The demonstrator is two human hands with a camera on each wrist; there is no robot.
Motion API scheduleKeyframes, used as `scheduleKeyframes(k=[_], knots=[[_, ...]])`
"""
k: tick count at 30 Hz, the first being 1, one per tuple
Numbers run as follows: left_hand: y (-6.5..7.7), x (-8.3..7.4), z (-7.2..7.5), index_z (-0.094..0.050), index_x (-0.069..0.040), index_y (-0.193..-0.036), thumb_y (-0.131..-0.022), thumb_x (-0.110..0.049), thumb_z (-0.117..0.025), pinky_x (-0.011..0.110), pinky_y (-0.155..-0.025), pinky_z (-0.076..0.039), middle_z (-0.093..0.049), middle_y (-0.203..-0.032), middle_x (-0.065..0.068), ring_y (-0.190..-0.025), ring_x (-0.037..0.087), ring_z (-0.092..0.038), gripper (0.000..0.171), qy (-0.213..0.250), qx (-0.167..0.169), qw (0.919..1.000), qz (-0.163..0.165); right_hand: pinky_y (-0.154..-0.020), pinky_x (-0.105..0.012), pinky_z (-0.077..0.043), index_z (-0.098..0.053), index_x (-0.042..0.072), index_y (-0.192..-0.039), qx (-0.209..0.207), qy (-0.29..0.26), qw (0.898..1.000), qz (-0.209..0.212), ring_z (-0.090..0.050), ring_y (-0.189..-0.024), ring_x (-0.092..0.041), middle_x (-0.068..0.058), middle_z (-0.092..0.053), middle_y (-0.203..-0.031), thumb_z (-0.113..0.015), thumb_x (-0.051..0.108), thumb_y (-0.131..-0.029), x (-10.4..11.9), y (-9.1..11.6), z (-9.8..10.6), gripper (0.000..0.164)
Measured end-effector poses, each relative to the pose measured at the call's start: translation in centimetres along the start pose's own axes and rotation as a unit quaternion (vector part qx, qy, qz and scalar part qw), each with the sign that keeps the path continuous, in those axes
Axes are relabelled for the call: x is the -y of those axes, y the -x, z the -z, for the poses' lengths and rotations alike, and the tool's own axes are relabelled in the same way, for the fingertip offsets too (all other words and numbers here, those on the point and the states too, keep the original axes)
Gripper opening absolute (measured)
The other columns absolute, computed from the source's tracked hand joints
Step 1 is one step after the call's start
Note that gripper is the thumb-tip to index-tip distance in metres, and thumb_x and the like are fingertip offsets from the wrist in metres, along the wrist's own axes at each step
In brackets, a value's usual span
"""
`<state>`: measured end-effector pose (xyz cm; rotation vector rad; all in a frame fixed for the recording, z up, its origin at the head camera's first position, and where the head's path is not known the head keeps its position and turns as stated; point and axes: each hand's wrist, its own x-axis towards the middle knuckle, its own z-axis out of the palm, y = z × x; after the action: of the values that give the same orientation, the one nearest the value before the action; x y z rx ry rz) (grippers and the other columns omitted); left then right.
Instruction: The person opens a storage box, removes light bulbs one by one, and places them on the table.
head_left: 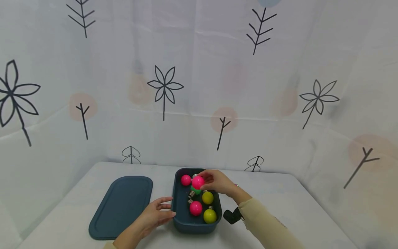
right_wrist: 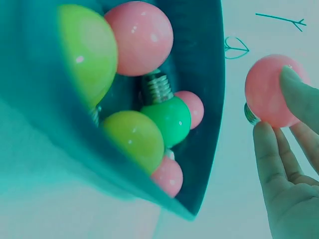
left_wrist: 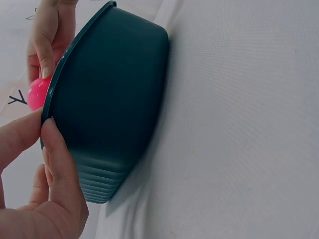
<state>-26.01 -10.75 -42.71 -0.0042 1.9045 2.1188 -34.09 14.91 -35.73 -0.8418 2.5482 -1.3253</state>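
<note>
A dark blue-green plastic box (head_left: 196, 228) stands on the table with several pink, yellow and green light bulbs inside. My right hand (head_left: 219, 182) holds a pink light bulb (right_wrist: 273, 91) by its round globe, over the box's far half; its screw base points to the left in the right wrist view. At the box's left side, my left hand (head_left: 155, 213) pinches the rim (left_wrist: 56, 74) between thumb and finger. Below the held bulb lies a green light bulb (head_left: 196, 189), and a yellow light bulb (head_left: 207, 197) lies nearer me.
On the table to the left lies a flat lid (head_left: 122, 207) of the same dark colour. A black object (head_left: 232, 216) shows beside the right sleeve. A white patterned curtain (head_left: 199, 86) hangs behind the table's far edge.
</note>
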Motion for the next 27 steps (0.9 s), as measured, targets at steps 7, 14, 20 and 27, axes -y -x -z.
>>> scheduleKeyframes(k=[7, 14, 20, 27], knots=[[-0.1, -0.1, -0.1, -0.038, 0.005, -0.135, -0.078, 0.002, -0.072, 0.034, -0.078, -0.052, -0.05, -0.113, 0.019, -0.084, 0.017, -0.059, 0.066, -0.002, -0.008, 1.0, 0.006, -0.081, -0.033, -0.051, -0.059, 0.002, -0.118, -0.019, -0.007, 1.0, -0.006, -0.057, -0.094, -0.023, -0.007, -0.06, -0.103, -0.072, 0.01, -0.081, -0.7, 1.4, 1.3, 0.04], [-0.2, 0.0, -0.1, -0.039, 0.005, -0.134, -0.077, 0.001, -0.072, 0.034, -0.078, -0.052, -0.049, -0.113, 0.018, -0.084, 0.018, -0.06, 0.066, 0.001, -0.006, 0.9999, 0.009, -0.083, -0.037, -0.05, -0.059, 0.004, -0.118, -0.043, 0.012, 0.999, -0.017, -0.058, -0.093, -0.023, -0.005, -0.061, -0.101, -0.073, 0.009, -0.08, -1.3, 2.6, 2.5, 0.04], [-0.2, 0.0, 0.0, -0.038, 0.004, -0.135, -0.078, 0.002, -0.072, 0.033, -0.077, -0.052, -0.049, -0.113, 0.018, -0.083, 0.018, -0.06, 0.066, 0.003, -0.007, 0.9999, 0.007, -0.081, -0.036, -0.052, -0.059, 0.003, -0.117, -0.059, 0.022, 0.998, -0.021, -0.059, -0.092, -0.023, -0.007, -0.061, -0.101, -0.073, 0.011, -0.08, -1.6, 3.4, 3.3, 0.041], [-0.4, 0.3, 0.1, -0.039, 0.005, -0.134, -0.077, 0.002, -0.072, 0.033, -0.076, -0.053, -0.052, -0.111, 0.018, -0.085, 0.018, -0.059, 0.066, 0.007, -0.008, 0.9999, 0.002, -0.081, -0.036, -0.052, -0.058, 0.0, -0.118, -0.086, 0.015, 0.995, -0.046, -0.059, -0.092, -0.024, -0.008, -0.061, -0.101, -0.074, 0.009, -0.079, -2.4, 4.7, 4.0, 0.043]])
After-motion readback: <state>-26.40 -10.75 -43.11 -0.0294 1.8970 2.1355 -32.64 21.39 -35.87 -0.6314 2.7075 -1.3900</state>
